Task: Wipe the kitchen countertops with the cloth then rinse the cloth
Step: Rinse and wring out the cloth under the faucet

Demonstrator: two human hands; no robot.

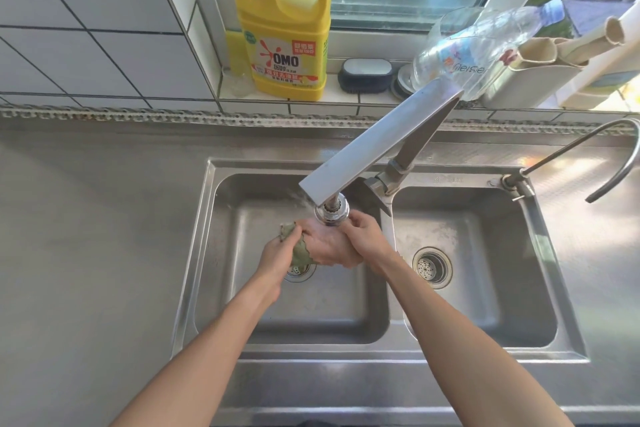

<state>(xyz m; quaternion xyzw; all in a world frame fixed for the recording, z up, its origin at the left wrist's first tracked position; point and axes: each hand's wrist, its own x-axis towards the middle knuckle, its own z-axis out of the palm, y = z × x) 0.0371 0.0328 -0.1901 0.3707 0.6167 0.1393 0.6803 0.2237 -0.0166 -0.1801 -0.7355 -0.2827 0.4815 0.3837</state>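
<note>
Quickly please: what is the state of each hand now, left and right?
Left hand: grips the green cloth over the left sink basin.
Right hand: fingers curled at the faucet head; holding anything cannot be told.

cloth: you see only green scraps between your hands, the rest covered
left basin drain: mostly hidden under the cloth
water: blurred spray at the faucet head
curved tap: beside the faucet, cut by the right edge
</note>
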